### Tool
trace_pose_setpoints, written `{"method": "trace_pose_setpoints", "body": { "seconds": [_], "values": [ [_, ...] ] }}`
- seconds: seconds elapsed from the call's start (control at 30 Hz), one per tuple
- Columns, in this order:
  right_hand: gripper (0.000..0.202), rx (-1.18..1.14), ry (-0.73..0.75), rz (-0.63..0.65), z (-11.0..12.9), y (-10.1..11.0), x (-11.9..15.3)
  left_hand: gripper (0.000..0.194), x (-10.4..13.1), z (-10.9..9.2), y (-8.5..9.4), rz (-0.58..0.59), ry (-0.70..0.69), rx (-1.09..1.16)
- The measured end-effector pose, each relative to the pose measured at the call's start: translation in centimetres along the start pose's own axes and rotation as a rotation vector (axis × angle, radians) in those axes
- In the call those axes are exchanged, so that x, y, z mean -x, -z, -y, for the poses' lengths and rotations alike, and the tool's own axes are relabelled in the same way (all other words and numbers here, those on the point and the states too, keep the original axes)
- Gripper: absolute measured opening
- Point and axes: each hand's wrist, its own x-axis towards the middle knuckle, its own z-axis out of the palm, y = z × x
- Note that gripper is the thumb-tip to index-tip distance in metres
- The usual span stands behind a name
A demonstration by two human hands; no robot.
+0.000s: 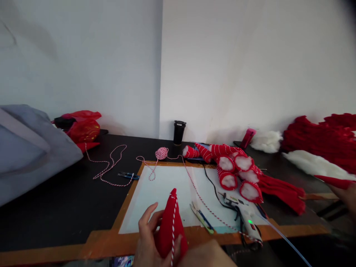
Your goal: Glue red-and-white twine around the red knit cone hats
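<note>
Plain white walls (222,55) meeting behind a black table (55,207).

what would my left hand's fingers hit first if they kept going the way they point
The left hand, gripping the red felt cone, points its fingers up and away over the white mat. Probably the red-and-white twine loop first, though depth is unclear.

1 red cone (170,222), 1 twine ball (161,152), 1 glue gun (244,215), 2 snips (202,218) (128,175), 1 black cup (179,132).

- Left hand (148,237) — low in the view, fingers curled around a red cone (170,226), thumb raised.
- Right hand (207,254) — low beside it, closed against the cone's base, fingers hidden.
</note>
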Motion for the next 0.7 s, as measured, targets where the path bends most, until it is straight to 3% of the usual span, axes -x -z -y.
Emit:
{"method": "trace_pose_setpoints", "body": {
  "seconds": [0.07,0.1,0.2,0.27,0.33,0.43,0.5,0.57,0.6,0.7],
  "values": [
    [0.012,-0.081,-0.107,-0.122,-0.8,-0.9,-0.1,0.077,0.0,-0.4,-0.2,0.011,0.02,0.072],
    [0.017,-0.184,-0.16,-0.181,-1.2,-1.5,-0.1,0.075,0.0,-0.5,-0.2,0.018,0.026,0.095],
    [0.061,-0.693,-0.312,-0.209,-1.8,-3.6,0.4,0.056,-0.1,-0.7,0.0,0.089,0.027,0.084],
    [0.073,-0.926,-0.443,-0.167,-2.0,-4.6,1.2,0.038,0.2,-0.4,0.5,0.187,-0.047,0.011],
    [0.075,-0.97,-0.61,-0.244,-2.1,-5.0,2.3,0.035,1.3,0.8,1.2,0.233,-0.177,-0.121],
    [0.077,-0.982,-0.776,-0.427,-2.8,-4.6,3.7,0.046,4.3,4.7,2.8,0.144,-0.389,-0.363],
    [0.077,-1.018,-0.807,-0.492,-3.2,-4.1,4.4,0.04,6.5,8.4,4.5,0.154,-0.556,-0.509],
    [0.076,-1.018,-0.801,-0.548,-3.4,-3.6,5.0,0.032,7.9,12.1,6.8,0.123,-0.565,-0.737],
    [0.075,-1.016,-0.8,-0.569,-3.3,-3.4,5.2,0.029,8.2,13.6,8.1,0.09,-0.507,-0.87],
    [0.071,-1.03,-0.812,-0.595,-3.0,-3.0,5.7,0.026,8.0,16.5,11.6,-0.014,-0.407,-0.987]
  ]
}}
